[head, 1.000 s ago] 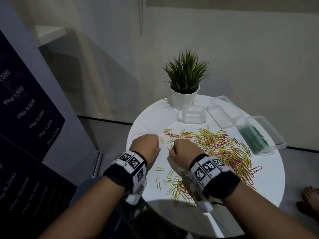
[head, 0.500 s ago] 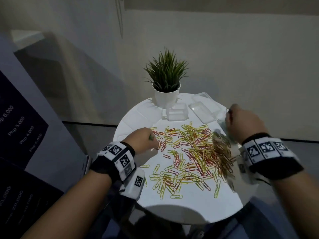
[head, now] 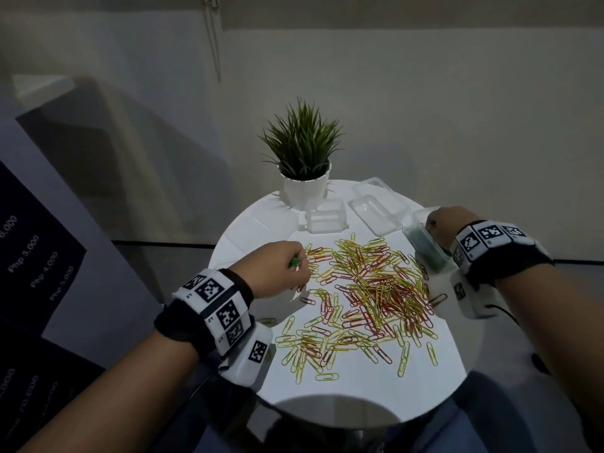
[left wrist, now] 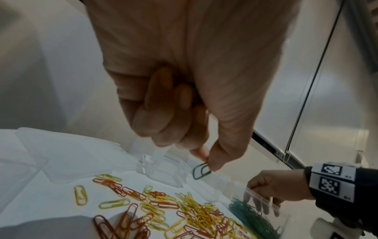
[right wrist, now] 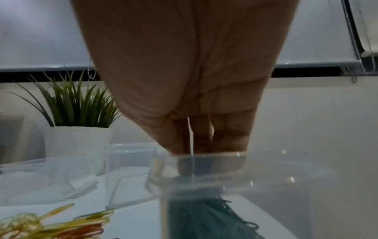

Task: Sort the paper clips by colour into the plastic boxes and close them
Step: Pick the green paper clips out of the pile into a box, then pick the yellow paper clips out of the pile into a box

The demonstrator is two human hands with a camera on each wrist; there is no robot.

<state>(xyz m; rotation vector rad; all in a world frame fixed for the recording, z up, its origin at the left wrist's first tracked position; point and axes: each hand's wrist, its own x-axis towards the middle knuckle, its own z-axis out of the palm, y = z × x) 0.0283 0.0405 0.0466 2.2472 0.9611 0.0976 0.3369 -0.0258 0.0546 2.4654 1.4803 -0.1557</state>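
Observation:
Yellow and red paper clips point(head: 366, 289) lie in a loose heap across the round white table point(head: 457, 348). At the heap's left edge my left hand point(head: 299, 264) pinches one green paper clip point(left wrist: 201, 170) between thumb and forefinger, just above the table. At the right rim stands a clear plastic box holding green clips point(head: 425, 248), its lid open. My right hand point(head: 431, 223) grips that box's end wall, with fingers point(right wrist: 202, 142) curled over the rim and down inside. In the left wrist view these fingers show through the clear wall.
A potted plant point(head: 304, 158) in a white pot stands at the back of the table. In front of it sits a small clear box point(head: 325, 220), and to its right an open empty clear box point(head: 376, 207). A dark price board point(head: 29, 256) stands left.
My right hand left the middle of the heap, swung right and took hold of the green clips' box. The left hand stayed at the heap's left edge; the green clip now shows in it.

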